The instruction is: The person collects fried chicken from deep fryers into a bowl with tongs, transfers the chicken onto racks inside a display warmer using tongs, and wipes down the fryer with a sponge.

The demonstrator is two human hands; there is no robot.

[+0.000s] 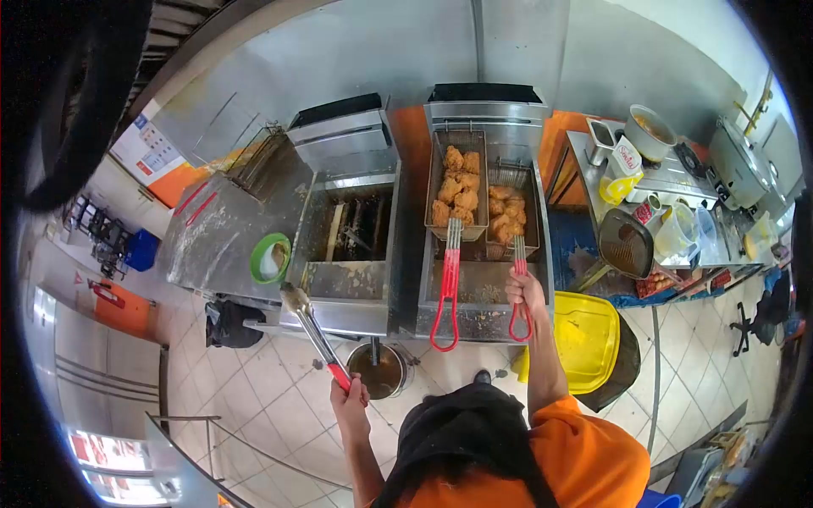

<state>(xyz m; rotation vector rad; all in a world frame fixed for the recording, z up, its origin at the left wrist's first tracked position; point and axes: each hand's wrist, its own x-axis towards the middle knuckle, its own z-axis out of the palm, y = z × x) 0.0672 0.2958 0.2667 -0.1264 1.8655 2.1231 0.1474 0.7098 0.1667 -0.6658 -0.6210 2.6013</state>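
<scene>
Metal tongs (314, 327) with red grips are in my left hand (349, 405), their jaws up and left near the front edge of the left fryer. Fingers of my right hand (525, 292) wrap the red handle of the right fry basket (533, 241). Browned fried chicken pieces (506, 213) lie in that basket. Beside it on the left, a second fry basket (435, 230) holds more fried chicken (458, 188), its red handle (447, 292) untouched. Both baskets are at the right fryer (487, 296); the left one appears raised higher.
Left of me are the open left fryer (343, 279), a green bowl (269, 257) and a steel counter (229, 254). A metal pot (378, 371) stands on the floor. To the right are a yellow lid (584, 339), a dark pan (625, 241) and a cluttered side table (584, 157).
</scene>
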